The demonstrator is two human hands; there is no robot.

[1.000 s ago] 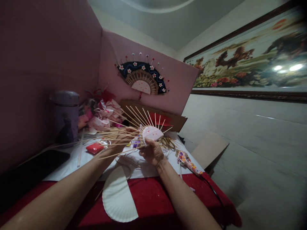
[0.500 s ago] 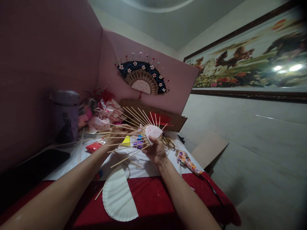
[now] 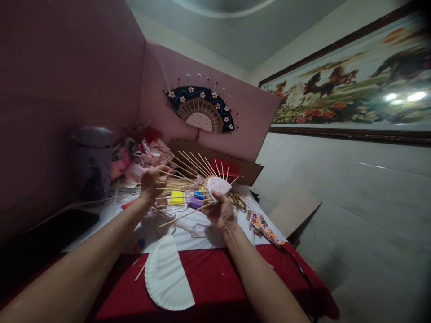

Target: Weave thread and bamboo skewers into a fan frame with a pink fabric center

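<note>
My right hand (image 3: pixel 220 215) pinches the pink dotted half-disc hub (image 3: pixel 218 185) of a fan frame, from which several thin bamboo sticks (image 3: pixel 188 165) radiate up and to the left. My left hand (image 3: pixel 150 181) is raised at the left side of the frame, fingers curled around the ends of the outer sticks. Both hands hold the frame just above the white paper-covered part of the table (image 3: pixel 175 231).
A folded white paper plate (image 3: pixel 166 276) lies on the red cloth (image 3: pixel 215 278) near me. Yellow, blue and purple pieces (image 3: pixel 188 197), a red item, a patterned glue gun (image 3: pixel 264 228), a purple jar (image 3: pixel 94 157) and fabric scraps crowd the table. A finished fan (image 3: pixel 201 107) hangs on the pink board.
My left hand has lifted off the table and closed on the outer sticks. The frame has tilted slightly up and right.
</note>
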